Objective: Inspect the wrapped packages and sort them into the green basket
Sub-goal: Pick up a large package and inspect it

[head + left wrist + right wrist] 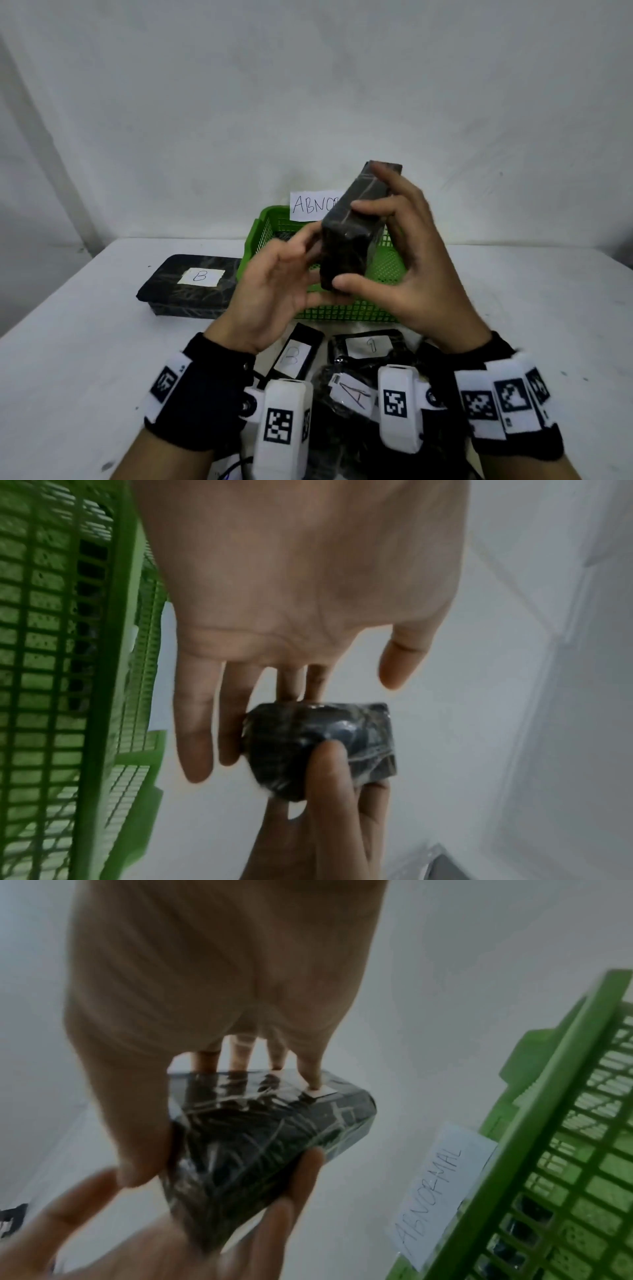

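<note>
Gripping wrapped package (349, 246) with right hand (411, 274), steadying with flat left hand (274, 291); seemingly stiff, light, slick-wrapped, so best clamped across edges.

We log one dark package (352, 233), glossy film-wrapped, tilted on end above the green basket (342, 313). The right hand (411, 267) grips it and the left hand (274, 291) touches its lower end. The package marked B (191, 286) lies flat by the basket's left wall. A heap (349, 394) of three more (labels B, A, one unclear) sits before its near wall.
</note>
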Available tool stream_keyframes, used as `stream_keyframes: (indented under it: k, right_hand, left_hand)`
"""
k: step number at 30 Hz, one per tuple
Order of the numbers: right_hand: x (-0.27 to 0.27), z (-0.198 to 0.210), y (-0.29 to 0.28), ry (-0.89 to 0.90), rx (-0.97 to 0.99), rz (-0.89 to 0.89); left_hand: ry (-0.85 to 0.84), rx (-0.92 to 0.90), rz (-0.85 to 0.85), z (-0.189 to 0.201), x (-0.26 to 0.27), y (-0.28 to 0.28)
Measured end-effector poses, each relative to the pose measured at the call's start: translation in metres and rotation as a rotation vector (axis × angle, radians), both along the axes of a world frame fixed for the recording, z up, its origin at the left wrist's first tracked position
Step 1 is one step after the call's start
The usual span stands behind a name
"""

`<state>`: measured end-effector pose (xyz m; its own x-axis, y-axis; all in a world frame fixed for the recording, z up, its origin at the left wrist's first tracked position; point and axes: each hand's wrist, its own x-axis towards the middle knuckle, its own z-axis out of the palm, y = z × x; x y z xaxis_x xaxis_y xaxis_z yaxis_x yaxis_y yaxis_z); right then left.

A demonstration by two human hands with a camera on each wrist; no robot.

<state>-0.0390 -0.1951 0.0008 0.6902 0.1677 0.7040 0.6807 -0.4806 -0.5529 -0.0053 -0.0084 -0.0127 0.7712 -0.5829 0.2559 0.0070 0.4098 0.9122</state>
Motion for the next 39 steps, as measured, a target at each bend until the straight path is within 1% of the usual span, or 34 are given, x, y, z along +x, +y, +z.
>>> stream_keyframes:
  k: [2, 3, 4, 5, 6, 7, 8, 10, 12, 14, 19, 22, 26, 28, 29, 31, 32, 33, 36, 37, 39]
  right_hand:
    - [0.000, -0.003, -0.001, 0.076, -0.054, 0.096]
    - [-0.001, -0.002, 0.000, 0.105, -0.004, 0.148]
    - [-0.002, -0.001, 0.001, 0.119, 0.097, 0.154]
    - [-0.001, 0.000, 0.001, 0.130, 0.222, 0.098]
    - [0.002, 0.000, 0.000, 0.156, 0.350, 0.006]
    - [0.005, 0.000, -0.002, 0.210, 0.467, -0.081]
    - [0.009, 0.000, -0.004, 0.293, 0.563, -0.128]
    - [0.016, -0.004, -0.010, 0.460, 0.723, -0.099]
    - [0.017, -0.005, -0.014, 0.507, 0.797, -0.053]
    - [0.015, -0.004, -0.013, 0.450, 0.787, -0.063]
    - [0.010, -0.006, -0.005, 0.206, 0.686, -0.161]
    - [0.008, -0.007, 0.000, 0.142, 0.610, -0.162]
    - [0.003, -0.003, -0.001, 0.146, 0.484, -0.122]
    - [0.001, 0.002, -0.002, 0.154, 0.453, -0.049]
    - [0.001, 0.005, -0.002, 0.183, 0.501, 0.032]
    - [-0.001, 0.010, -0.001, 0.281, 0.724, 0.211]
    - [-0.002, 0.012, 0.000, 0.322, 0.800, 0.279]
    - [-0.004, 0.013, 0.003, 0.343, 0.796, 0.322]
    - [-0.009, 0.011, 0.014, 0.333, 0.629, 0.304]
    - [-0.009, 0.011, 0.016, 0.322, 0.605, 0.306]
    - [-0.009, 0.011, 0.019, 0.311, 0.614, 0.310]
  left_hand:
    - [0.003, 0.073, 0.093, 0.001, 0.000, -0.001]
    - [-0.013, 0.099, 0.131, -0.001, 0.001, -0.002]
    - [-0.027, 0.119, 0.152, -0.004, 0.003, -0.002]
    - [-0.046, 0.139, 0.158, -0.008, 0.005, -0.003]
    - [-0.074, 0.159, 0.155, -0.011, 0.006, -0.003]
    - [-0.109, 0.174, 0.137, -0.013, 0.007, -0.003]
    - [-0.141, 0.178, 0.106, -0.015, 0.006, -0.004]
    - [-0.175, 0.171, 0.024, -0.015, 0.003, -0.005]
    - [-0.171, 0.183, -0.020, -0.015, 0.000, -0.007]
    - [-0.179, 0.209, -0.015, -0.015, 0.000, -0.009]
    - [-0.247, 0.258, 0.059, -0.014, 0.000, -0.011]
    - [-0.281, 0.310, 0.116, -0.016, 0.001, -0.012]
    - [-0.349, 0.375, 0.171, -0.015, 0.000, -0.010]
    - [-0.398, 0.379, 0.219, -0.013, 0.000, -0.010]
    - [-0.416, 0.371, 0.243, -0.011, 0.001, -0.009]
    - [-0.439, 0.359, 0.289, -0.010, 0.003, -0.006]
    - [-0.443, 0.357, 0.316, -0.009, 0.005, -0.005]
    - [-0.442, 0.351, 0.342, -0.009, 0.006, -0.003]
    - [-0.476, 0.321, 0.392, -0.008, 0.004, -0.002]
    - [-0.497, 0.315, 0.405, -0.008, 0.004, -0.004]
    - [-0.539, 0.320, 0.430, -0.009, 0.003, -0.006]
